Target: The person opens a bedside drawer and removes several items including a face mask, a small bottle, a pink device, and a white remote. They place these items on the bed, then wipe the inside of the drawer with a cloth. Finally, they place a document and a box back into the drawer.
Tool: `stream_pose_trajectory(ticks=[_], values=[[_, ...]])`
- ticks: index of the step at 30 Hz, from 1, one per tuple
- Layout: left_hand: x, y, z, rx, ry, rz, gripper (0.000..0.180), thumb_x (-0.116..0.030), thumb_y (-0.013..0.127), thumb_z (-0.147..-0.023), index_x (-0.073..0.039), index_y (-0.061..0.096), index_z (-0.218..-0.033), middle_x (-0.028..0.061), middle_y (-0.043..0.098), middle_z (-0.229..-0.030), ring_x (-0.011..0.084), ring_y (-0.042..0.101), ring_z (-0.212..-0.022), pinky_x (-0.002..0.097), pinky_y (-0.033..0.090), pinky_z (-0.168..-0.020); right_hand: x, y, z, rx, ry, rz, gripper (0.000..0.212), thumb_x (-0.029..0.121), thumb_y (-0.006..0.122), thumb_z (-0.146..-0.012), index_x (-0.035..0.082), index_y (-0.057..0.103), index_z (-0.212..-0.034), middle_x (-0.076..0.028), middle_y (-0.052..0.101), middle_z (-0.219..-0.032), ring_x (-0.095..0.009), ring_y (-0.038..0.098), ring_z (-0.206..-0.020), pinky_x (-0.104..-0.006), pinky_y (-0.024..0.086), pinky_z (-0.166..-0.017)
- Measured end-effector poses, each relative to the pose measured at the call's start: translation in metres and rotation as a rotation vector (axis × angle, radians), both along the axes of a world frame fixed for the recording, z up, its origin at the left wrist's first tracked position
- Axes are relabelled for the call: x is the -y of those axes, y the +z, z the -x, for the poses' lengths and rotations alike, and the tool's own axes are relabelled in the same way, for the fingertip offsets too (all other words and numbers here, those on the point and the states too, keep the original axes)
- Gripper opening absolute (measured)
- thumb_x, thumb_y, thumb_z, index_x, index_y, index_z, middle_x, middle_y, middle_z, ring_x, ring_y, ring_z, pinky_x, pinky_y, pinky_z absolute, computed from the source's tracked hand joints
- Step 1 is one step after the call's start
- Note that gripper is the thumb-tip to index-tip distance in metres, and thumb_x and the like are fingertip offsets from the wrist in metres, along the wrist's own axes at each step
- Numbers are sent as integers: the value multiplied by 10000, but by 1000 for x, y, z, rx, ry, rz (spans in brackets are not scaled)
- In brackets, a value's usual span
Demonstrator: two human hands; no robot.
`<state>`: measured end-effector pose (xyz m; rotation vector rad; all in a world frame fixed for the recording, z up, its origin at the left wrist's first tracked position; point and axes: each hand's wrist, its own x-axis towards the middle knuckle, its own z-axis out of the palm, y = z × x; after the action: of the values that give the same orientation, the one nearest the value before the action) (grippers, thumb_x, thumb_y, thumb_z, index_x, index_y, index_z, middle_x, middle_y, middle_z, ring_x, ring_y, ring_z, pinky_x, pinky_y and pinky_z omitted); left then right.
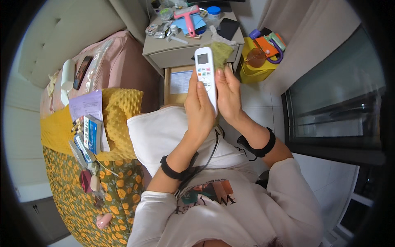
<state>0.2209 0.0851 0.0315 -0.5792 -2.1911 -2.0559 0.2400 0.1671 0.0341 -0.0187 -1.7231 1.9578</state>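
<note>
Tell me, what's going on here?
A person grips a white remote control in the left hand, with the right hand at its right side. Just beyond the right fingertips is a green cloth; whether it is held is unclear. Ahead, the nightstand has an open drawer with a paper inside.

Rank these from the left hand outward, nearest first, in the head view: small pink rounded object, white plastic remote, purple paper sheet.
1. White oblong plastic remote: held in the left hand.
2. Purple rectangular paper sheet: off to the left, on the yellow dimpled blanket.
3. Small pink rounded object: lower left, on the green patterned bedding.
</note>
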Motion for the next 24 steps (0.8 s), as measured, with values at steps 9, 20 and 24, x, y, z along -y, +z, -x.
stream_pose_trajectory(ticks=[9,20,24], values=[[7,-9,16,264,-54,-184,386,-223,330,-1012,7,421,-1309,82,552,-1128,126,522,-986,262,419,-873,16,-19,-43,5,108,-195,436,111,374,-972,-68,310,-1364,-234,452,-1316,-293,450,-1234,-334,358,-989],[-7,0,-21,494,-322,-10,583,-413,243,-1008,4,289,-1413,146,450,-1329,190,450,-1193,288,366,-983,-25,-9,-12,38,-37,283,407,378,284,-1016,50,504,-919,16,461,-770,-70,419,-687,-232,395,-642],[-3,8,-20,760,-428,78,600,-432,197,-1004,-4,270,-1417,146,480,-1275,205,475,-1154,309,380,-979,-20,-8,-17,16,-9,240,342,302,360,-1006,12,536,-1043,-3,529,-858,-87,472,-752,-243,420,-701]])
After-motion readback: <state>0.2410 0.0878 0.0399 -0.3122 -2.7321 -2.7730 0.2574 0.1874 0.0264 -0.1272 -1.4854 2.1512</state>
